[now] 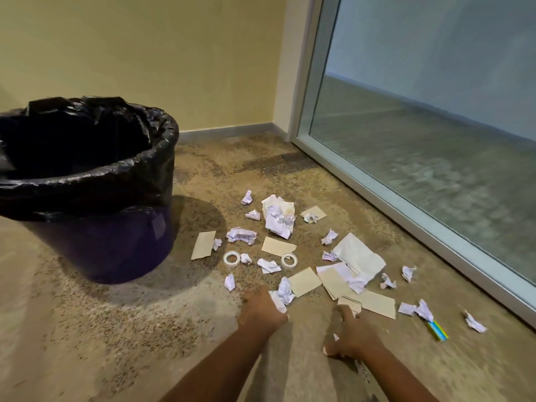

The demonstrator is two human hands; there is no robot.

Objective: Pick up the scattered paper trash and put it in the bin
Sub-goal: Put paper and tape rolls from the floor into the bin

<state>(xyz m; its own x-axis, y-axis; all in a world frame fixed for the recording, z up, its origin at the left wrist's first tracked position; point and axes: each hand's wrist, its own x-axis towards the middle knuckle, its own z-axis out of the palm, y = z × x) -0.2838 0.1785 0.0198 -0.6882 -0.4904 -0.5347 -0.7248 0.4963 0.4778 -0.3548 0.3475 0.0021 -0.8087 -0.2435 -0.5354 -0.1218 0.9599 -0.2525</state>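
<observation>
Left hand [262, 310] and right hand [352, 333] low over carpet [145, 329], apart. Around: lined bin [87, 181] to the left, two tape rolls [231, 258] mixed into the scraps, coloured packet [438, 329] far right, glass door [420, 126] beyond. Left hand curls round a crumpled paper ball [284, 293]; right hand pinches a tan card piece [352, 304]. Paper trash [278, 219] scattered on the carpet ahead.

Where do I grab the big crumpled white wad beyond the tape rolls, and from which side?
Come from above and pinch the raised folds at the middle of the big crumpled wad. It bulges up off the carpet, so the creases should give purchase.
</observation>
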